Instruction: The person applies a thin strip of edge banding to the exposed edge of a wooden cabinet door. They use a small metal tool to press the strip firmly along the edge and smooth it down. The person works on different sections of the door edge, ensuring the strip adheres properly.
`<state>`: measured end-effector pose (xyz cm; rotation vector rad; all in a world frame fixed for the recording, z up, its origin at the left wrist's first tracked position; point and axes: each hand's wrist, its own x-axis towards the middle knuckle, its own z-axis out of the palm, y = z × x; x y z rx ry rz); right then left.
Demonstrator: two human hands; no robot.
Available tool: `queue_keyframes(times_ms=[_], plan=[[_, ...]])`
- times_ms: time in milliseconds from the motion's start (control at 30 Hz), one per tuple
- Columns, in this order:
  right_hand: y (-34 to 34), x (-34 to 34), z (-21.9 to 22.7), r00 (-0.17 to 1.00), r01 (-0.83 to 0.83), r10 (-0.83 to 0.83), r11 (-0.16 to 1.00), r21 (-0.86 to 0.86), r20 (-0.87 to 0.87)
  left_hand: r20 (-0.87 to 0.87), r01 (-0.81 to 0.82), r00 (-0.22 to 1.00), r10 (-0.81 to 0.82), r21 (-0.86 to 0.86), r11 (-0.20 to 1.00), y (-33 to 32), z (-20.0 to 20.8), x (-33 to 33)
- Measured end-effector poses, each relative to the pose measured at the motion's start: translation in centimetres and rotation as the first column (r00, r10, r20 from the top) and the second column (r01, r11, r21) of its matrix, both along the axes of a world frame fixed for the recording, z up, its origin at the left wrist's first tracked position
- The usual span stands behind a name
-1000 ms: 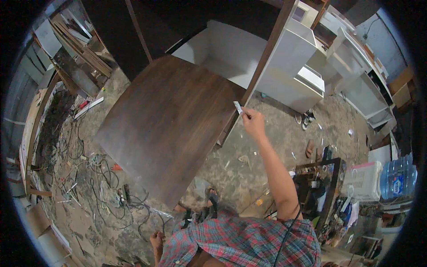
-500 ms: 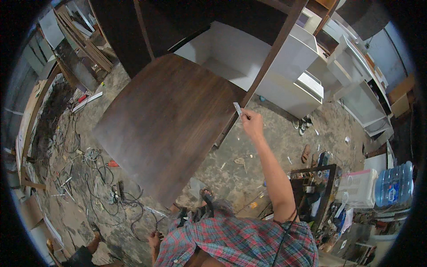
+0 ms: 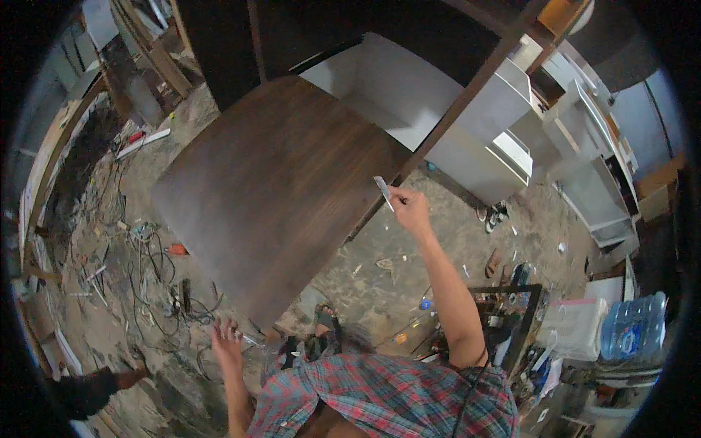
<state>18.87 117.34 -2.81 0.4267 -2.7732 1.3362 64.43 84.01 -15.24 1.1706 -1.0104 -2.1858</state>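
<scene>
A dark brown wood-grain panel (image 3: 277, 182) lies in front of a dark cabinet frame (image 3: 471, 102). Beside the panel's right edge, my right hand (image 3: 410, 210) is closed on a short, flat, pale strip (image 3: 382, 191), whose free end reaches over the panel. The strip could be a blade or a scraper; I cannot tell which. My left hand (image 3: 228, 342) is held over the floor near the panel's lower corner. Its fingers are spread and nothing shows in it.
Tangled cables (image 3: 157, 270) and an orange tool (image 3: 177, 249) litter the floor at left. White cabinets (image 3: 478, 157) stand at right, with a blue water bottle (image 3: 634, 328) and a dark metal frame (image 3: 527, 321) nearer. Another person's dark clothing (image 3: 84, 390) shows at lower left.
My left hand has risen from beside my body towards the panel's lower corner, fingers spreading. My right hand has moved slightly along the panel's edge, still gripping the strip. The view has shifted a little.
</scene>
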Motion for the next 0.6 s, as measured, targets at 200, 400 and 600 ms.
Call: queue_keyframes(times_ms=[200,400,600], plan=[[1.3,-3.1,-1.5,0.995,0.010,-0.018,0.997,-0.079,-0.095,-0.280,0.025,0.960,0.019,0.153,0.988,1.2,5.3,-7.3],[-0.6,0.3,-2.3,0.992,-0.129,0.129,0.991,-0.045,-0.003,-0.243,-0.043,0.967,0.083,0.165,0.985,2.3,5.7,-6.9],[0.6,-2.7,-1.8,0.997,-0.047,0.043,0.997,-0.057,-0.070,-0.186,0.007,0.982,0.028,0.186,0.983,2.7,4.8,-7.4]])
